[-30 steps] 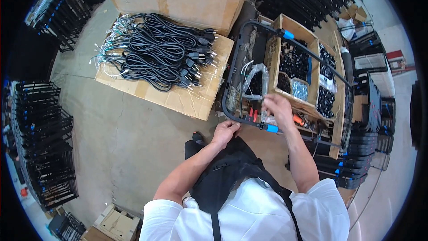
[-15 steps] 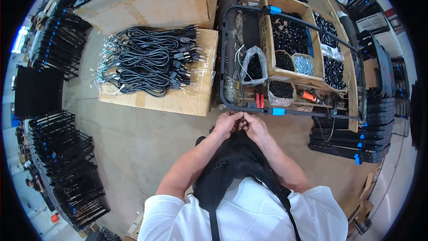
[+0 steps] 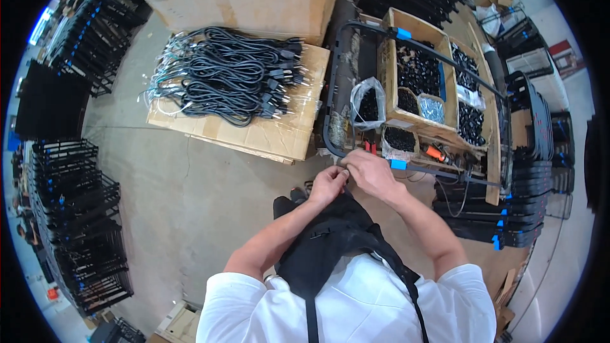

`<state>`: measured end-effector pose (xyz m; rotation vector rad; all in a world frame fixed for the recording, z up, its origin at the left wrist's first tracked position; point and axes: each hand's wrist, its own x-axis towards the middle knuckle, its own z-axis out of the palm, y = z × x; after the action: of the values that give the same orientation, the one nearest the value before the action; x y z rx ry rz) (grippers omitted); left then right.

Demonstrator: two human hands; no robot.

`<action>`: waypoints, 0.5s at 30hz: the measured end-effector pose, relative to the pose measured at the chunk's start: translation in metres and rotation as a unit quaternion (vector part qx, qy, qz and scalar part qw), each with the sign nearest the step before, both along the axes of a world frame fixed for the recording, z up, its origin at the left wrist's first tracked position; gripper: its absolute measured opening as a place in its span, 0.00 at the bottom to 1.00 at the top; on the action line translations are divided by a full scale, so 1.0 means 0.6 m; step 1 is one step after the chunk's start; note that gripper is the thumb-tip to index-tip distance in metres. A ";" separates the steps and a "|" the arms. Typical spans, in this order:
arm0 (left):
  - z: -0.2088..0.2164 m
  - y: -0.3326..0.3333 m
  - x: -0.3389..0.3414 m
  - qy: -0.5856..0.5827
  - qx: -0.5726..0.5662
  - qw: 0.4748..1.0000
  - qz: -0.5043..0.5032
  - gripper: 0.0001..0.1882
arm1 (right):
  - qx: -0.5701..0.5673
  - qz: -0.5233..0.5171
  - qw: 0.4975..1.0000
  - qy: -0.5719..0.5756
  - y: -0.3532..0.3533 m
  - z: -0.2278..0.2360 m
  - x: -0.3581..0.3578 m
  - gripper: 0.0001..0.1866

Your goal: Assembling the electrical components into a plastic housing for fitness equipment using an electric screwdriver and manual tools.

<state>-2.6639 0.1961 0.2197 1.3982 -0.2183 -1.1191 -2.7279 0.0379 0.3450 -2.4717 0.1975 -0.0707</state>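
My left hand [image 3: 330, 184] is closed in a pinch below the near left corner of a black tubular frame [image 3: 332, 98]. Its fingertips meet those of my right hand [image 3: 372, 174], which is bent over the frame's near rail with its fingers curled in. Whatever sits between the fingers is too small or hidden to make out. Blue clips [image 3: 398, 164] are fixed on the frame's rails. Just beyond my right hand, a tool with red handles [image 3: 371, 146] lies partly covered. A clear bag of small black parts [image 3: 368, 103] stands inside the frame.
Bundled black power cords [image 3: 229, 70] lie on a cardboard box [image 3: 298, 133] to the left. A wooden bin [image 3: 399, 114] holds black parts and silver screws [image 3: 432, 109]. An orange tool [image 3: 436, 152] lies near the bin. Black frames [image 3: 76, 216] are stacked on the left.
My right hand has risen and turned over the frame's near rail, its back now uppermost. My left hand stays low beside it. The whole view has shifted and tilted slightly.
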 end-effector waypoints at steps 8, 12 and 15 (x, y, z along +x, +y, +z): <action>-0.009 0.018 -0.059 -0.206 0.008 0.977 0.052 0.15 | -0.281 0.321 0.877 0.219 -0.002 -0.039 0.067 0.10; -0.008 0.020 -0.062 -0.199 -0.052 0.975 0.087 0.13 | -0.288 0.347 0.890 0.066 -0.010 -0.030 0.051 0.09; -0.023 0.021 -0.052 -0.129 -0.035 0.989 0.061 0.11 | -0.216 0.274 0.931 0.108 -0.026 -0.025 0.027 0.09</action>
<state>-2.6952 0.2084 0.2060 1.4716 -0.3484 -0.8208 -2.7115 0.0221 0.3302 -2.8747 -0.4714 0.4417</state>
